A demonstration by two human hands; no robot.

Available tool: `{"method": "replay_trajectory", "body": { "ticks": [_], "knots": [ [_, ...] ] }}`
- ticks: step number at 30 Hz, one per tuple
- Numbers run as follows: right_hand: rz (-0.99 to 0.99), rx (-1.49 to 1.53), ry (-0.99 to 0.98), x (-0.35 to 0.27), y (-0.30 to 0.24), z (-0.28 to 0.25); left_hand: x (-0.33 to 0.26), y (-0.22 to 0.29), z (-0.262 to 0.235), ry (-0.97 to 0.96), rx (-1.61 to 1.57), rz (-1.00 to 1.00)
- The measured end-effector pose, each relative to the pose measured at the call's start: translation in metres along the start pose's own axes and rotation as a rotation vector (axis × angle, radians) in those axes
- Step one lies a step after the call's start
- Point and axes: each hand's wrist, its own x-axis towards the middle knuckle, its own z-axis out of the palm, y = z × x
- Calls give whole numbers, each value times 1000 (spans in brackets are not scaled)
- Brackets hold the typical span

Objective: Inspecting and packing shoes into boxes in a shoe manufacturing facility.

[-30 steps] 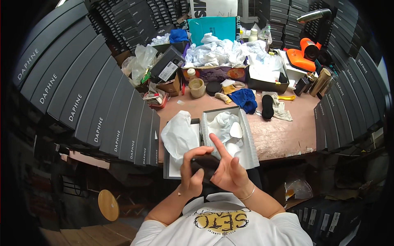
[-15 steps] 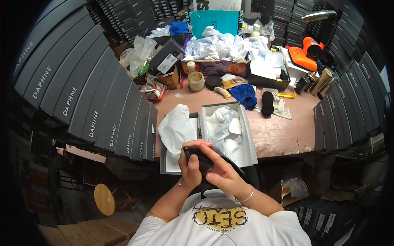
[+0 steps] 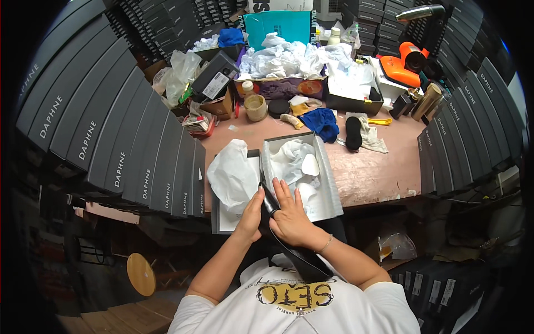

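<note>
Nearest the body: black shoe (image 3: pixel 289 245), long and dark, tilted from the lap up to the near edge of the bench (image 3: pixel 378 172), its upper end at the open shoebox (image 3: pixel 329 183). Left hand (image 3: pixel 251 214) pressed flat against the shoe's left side, fingers together. Right hand (image 3: pixel 290 218) laid over the shoe's right side, fingers extended toward the box and lying on the shoe; thumb hidden, so full closure around the shoe not confirmable. Shoe clamped between both palms.

At the near edge of the bench: shoebox with grey walls, lined with white tissue paper (image 3: pixel 295 158). Just left of it, touching, the box lid (image 3: pixel 222 214) carrying a crumpled white wrapping sheet (image 3: pixel 232 172).

Mid-bench, right of the box: blue cloth (image 3: pixel 322 123), black oblong object (image 3: pixel 354 133), possibly a brush or insole, on a pale rag (image 3: pixel 374 136).

Toward the far edge: small tan cup (image 3: pixel 256 107), black round lid (image 3: pixel 278 107), cardboard tray heaped with white paper (image 3: pixel 289 61), teal box (image 3: pixel 278 28) behind it, orange tool (image 3: pixel 401 67) at the far right corner.

Left and right of the bench: stacked dark shoeboxes (image 3: pixel 111 145) walling in the work area.
</note>
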Motion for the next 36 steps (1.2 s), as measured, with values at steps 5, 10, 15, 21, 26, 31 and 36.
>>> {"method": "replay_trajectory", "body": {
  "ticks": [5,10,15,21,26,31,36],
  "knots": [
    [100,209,236,6,-2,49,-12,-8,-5,129,276,190],
    [77,274,331,5,1,43,-33,-20,13,84,165,269],
    [18,10,115,0,-5,2,-55,-70,18,79,-311,-21],
    [121,350,319,8,58,-35,-20,-14,-6,62,-371,3],
    [50,-586,66,57,159,-7,4,-15,0,50,-397,-117],
    [299,604,429,19,96,-55,5,-18,-3,94,-477,-184],
    [180,853,190,-14,26,-17,8,-20,3,9,-375,-88]
  ]
}}
